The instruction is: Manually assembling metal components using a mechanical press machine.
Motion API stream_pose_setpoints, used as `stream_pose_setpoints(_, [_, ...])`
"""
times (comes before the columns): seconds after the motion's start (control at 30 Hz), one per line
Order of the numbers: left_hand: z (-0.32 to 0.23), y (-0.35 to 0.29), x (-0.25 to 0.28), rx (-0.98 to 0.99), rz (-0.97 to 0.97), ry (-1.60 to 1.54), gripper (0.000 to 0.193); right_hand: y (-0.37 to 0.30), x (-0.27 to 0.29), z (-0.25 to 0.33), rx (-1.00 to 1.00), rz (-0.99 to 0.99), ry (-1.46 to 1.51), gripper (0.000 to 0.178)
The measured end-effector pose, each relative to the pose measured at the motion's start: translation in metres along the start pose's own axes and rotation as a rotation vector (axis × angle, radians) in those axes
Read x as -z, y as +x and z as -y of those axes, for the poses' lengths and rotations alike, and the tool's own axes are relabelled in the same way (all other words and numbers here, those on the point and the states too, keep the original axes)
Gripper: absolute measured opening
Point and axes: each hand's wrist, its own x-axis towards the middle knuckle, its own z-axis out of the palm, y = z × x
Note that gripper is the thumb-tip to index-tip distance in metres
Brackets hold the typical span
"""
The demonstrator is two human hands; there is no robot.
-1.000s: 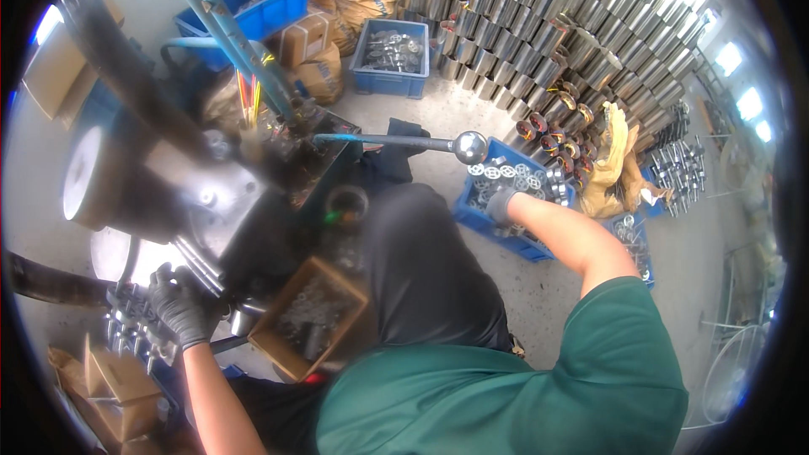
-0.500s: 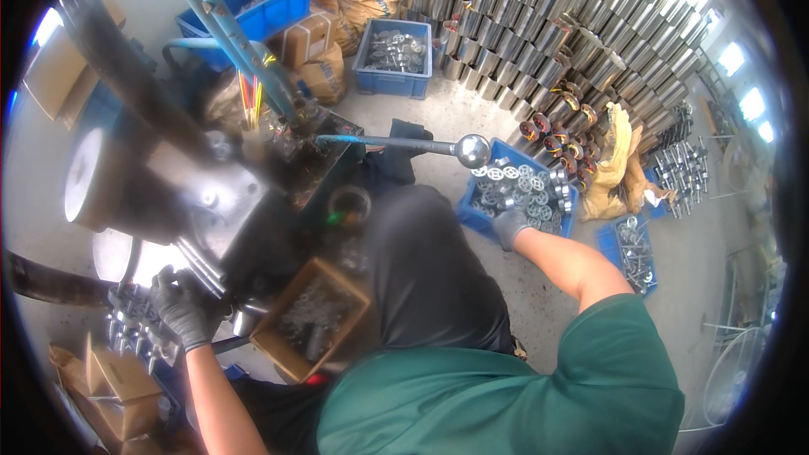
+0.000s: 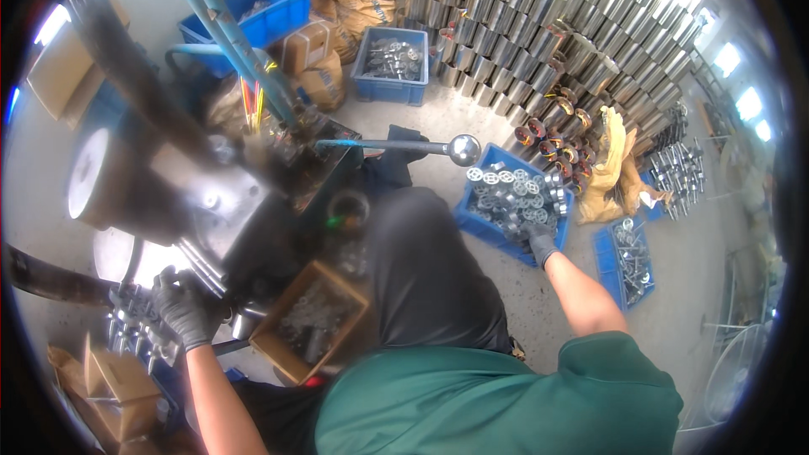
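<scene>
My left hand (image 3: 181,312), in a dark grey glove, is at the machine beside a bright metal plate and short round bars (image 3: 200,266). Its fingers are bent and closed; whatever they hold is hidden. Next to it stand several metal shafts with thick bodies (image 3: 133,320). My right hand (image 3: 539,242), gloved the same, reaches over the near rim of a blue bin (image 3: 497,238) full of round, spoked metal end caps (image 3: 527,190). Its fingertips sink among the caps, so their grip is unclear.
A lever with a shiny ball knob (image 3: 463,150) sticks out near the bin. A cardboard box of small parts (image 3: 274,345) stands by my knee. Another blue bin (image 3: 390,88) lies behind, a smaller one (image 3: 611,274) to the right. Stacked steel cylinders (image 3: 539,17) line the back.
My right hand has moved right and slightly down, from the bin's near-left side to in among the parts near its front corner. My left hand stays in place.
</scene>
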Motion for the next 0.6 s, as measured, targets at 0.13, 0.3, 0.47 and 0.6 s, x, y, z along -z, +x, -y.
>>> stream_pose_setpoints(0.13, [-0.001,0.0,-0.002,-0.021,-0.019,0.007,0.028,0.016,0.005,-0.035,-0.22,0.032,0.478,0.032])
stream_pose_setpoints(0.3, [0.001,-0.002,-0.004,-0.06,-0.034,0.054,0.026,0.022,0.018,-0.015,-0.191,-0.241,0.947,0.044])
stream_pose_setpoints(0.47, [-0.004,-0.004,-0.001,-0.043,-0.011,-0.005,0.022,0.022,0.021,0.021,-0.134,-0.213,1.048,0.047])
stream_pose_setpoints(0.6, [0.006,-0.007,-0.002,-0.066,-0.051,-0.08,0.022,0.023,0.021,0.022,-0.062,-0.094,1.08,0.047])
